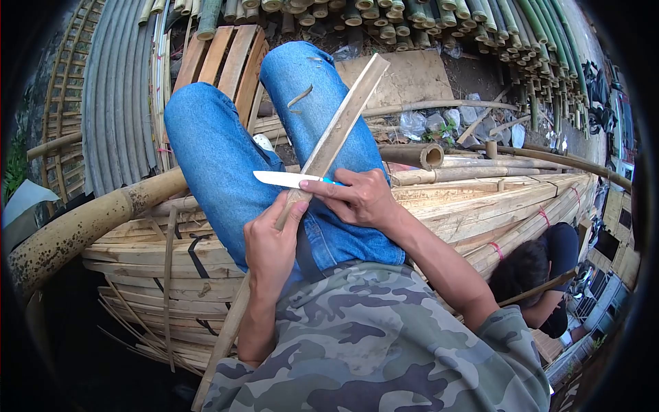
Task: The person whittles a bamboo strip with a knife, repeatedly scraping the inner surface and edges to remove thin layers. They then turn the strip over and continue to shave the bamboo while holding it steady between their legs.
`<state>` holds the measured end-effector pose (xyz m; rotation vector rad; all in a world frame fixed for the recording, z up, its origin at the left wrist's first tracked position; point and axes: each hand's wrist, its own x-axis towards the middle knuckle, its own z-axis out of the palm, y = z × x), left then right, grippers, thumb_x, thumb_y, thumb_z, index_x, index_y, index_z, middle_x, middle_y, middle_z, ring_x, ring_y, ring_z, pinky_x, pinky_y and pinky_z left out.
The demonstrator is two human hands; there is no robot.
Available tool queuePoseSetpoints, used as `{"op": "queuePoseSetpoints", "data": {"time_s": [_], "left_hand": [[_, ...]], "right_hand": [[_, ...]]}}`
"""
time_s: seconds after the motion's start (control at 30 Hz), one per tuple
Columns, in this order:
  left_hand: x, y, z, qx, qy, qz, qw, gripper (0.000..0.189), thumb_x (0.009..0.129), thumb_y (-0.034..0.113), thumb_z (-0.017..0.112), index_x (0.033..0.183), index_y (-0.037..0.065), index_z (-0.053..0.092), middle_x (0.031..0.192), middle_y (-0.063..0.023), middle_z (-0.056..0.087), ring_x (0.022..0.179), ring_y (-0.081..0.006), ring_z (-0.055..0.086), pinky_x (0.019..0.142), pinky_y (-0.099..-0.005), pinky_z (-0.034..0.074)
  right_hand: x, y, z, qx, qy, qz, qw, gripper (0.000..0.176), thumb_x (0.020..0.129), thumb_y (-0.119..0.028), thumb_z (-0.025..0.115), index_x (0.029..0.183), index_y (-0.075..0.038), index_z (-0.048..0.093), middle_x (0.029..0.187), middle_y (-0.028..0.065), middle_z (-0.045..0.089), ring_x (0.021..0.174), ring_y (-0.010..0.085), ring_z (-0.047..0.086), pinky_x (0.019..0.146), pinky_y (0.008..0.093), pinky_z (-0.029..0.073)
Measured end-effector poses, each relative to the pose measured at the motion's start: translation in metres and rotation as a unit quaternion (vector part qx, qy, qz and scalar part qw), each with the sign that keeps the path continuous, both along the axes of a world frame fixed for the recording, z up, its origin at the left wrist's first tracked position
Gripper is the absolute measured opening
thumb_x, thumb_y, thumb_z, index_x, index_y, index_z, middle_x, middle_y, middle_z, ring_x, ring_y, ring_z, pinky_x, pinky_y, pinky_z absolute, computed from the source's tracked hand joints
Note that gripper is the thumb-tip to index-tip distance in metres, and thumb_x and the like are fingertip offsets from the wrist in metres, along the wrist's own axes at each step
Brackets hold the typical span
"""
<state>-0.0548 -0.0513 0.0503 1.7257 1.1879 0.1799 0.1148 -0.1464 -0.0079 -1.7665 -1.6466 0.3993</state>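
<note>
A split bamboo strip (344, 122) runs diagonally across my lap, its far end above my right knee and its near part passing under my left arm. My left hand (269, 237) is closed round the strip, thumb on top, just below the blade. In my right hand (360, 197) is a knife (278, 178) with a light blade and a blue handle mostly hidden by the fingers. The blade lies across the strip and points left. A thin curled shaving (300, 95) rests on my jeans (206, 130).
Bundled wooden slats (473, 199) lie beneath and beside me. A thick bamboo pole (103, 223) is at left, near corrugated sheeting (117, 96). Stacked bamboo poles (439, 17) fill the back. A wooden crate (230, 62) stands ahead. Another person (532, 268) bends over at right.
</note>
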Motion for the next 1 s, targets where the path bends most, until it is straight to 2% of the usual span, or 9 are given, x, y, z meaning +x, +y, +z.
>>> {"op": "queuePoseSetpoints", "data": {"time_s": [0.03,0.1,0.33,0.5,0.63,0.67,0.8,0.9,1.0], "left_hand": [[0.000,0.000,0.003,0.000,-0.001,0.000,1.000,0.039,0.094,0.027,0.070,0.123,0.001,0.067,0.056,-0.0016,0.054,0.047,-0.0046,0.044,0.042,-0.0286,0.035],[-0.002,-0.001,0.010,-0.019,0.033,0.003,0.999,0.035,0.094,0.022,0.068,0.116,-0.005,0.066,0.083,-0.0256,0.068,0.071,-0.0318,0.071,0.061,-0.0378,0.049],[-0.044,-0.011,0.026,-0.026,0.058,0.033,0.997,0.034,0.093,0.022,0.070,0.114,-0.005,0.067,0.076,-0.0222,0.068,0.062,-0.0194,0.064,0.059,-0.0350,0.048],[-0.078,-0.015,0.059,-0.081,0.126,0.066,0.987,0.034,0.090,0.019,0.073,0.115,-0.003,0.068,0.068,-0.0133,0.064,0.061,-0.0079,0.051,0.056,-0.0292,0.043],[-0.116,-0.019,0.078,-0.047,0.131,0.075,0.987,0.034,0.089,0.016,0.075,0.116,-0.003,0.068,0.063,-0.0062,0.058,0.060,-0.0066,0.042,0.054,-0.0278,0.040],[-0.118,-0.016,0.083,-0.085,0.154,0.069,0.982,0.035,0.088,0.015,0.075,0.117,-0.002,0.068,0.063,-0.0058,0.060,0.059,-0.0066,0.043,0.054,-0.0278,0.040],[-0.108,-0.009,0.061,-0.050,0.139,0.038,0.988,0.036,0.089,0.016,0.075,0.118,-0.002,0.068,0.061,-0.0066,0.059,0.057,-0.0069,0.042,0.053,-0.0281,0.040],[-0.071,-0.002,0.045,-0.055,0.100,0.063,0.991,0.036,0.090,0.018,0.074,0.119,-0.002,0.067,0.060,-0.0108,0.058,0.056,-0.0077,0.043,0.052,-0.0296,0.040],[-0.024,0.014,0.024,0.027,0.067,-0.005,0.997,0.035,0.093,0.022,0.071,0.118,-0.002,0.067,0.063,-0.0178,0.060,0.055,-0.0101,0.048,0.052,-0.0325,0.042]], "right_hand": [[0.000,0.001,0.001,0.003,0.000,0.002,1.000,0.049,0.084,-0.022,0.072,0.130,-0.037,0.064,0.062,0.0008,0.043,0.044,0.0194,0.049,0.041,0.0352,0.041],[0.000,0.001,0.004,-0.002,-0.006,0.005,1.000,0.049,0.083,-0.022,0.072,0.129,-0.037,0.064,0.061,0.0009,0.043,0.044,0.0194,0.049,0.041,0.0353,0.041],[0.005,0.000,-0.004,0.008,0.001,-0.045,0.999,0.049,0.083,-0.019,0.072,0.129,-0.033,0.065,0.061,0.0026,0.044,0.047,0.0207,0.051,0.043,0.0363,0.043],[0.010,0.003,-0.007,0.014,0.043,-0.093,0.995,0.046,0.083,-0.015,0.072,0.126,-0.030,0.068,0.060,0.0041,0.046,0.048,0.0210,0.051,0.046,0.0367,0.045],[0.010,0.003,-0.002,0.015,0.041,-0.109,0.993,0.044,0.085,-0.014,0.071,0.126,-0.029,0.068,0.060,0.0045,0.047,0.049,0.0209,0.051,0.047,0.0361,0.045],[0.010,0.004,-0.001,0.009,0.038,-0.106,0.994,0.043,0.085,-0.014,0.071,0.126,-0.027,0.068,0.060,0.0048,0.048,0.049,0.0211,0.051,0.047,0.0358,0.045],[0.015,0.008,-0.011,0.029,0.114,-0.144,0.983,0.041,0.086,-0.014,0.070,0.126,-0.024,0.068,0.062,0.0060,0.051,0.050,0.0214,0.053,0.049,0.0355,0.045],[0.011,0.005,-0.002,0.017,0.085,-0.121,0.989,0.041,0.086,-0.014,0.070,0.126,-0.024,0.069,0.062,0.0060,0.051,0.050,0.0216,0.053,0.049,0.0357,0.045],[0.005,0.005,0.001,0.021,0.052,-0.108,0.993,0.041,0.086,-0.016,0.070,0.125,-0.028,0.068,0.060,0.0044,0.047,0.048,0.0217,0.052,0.046,0.0363,0.044]]}}
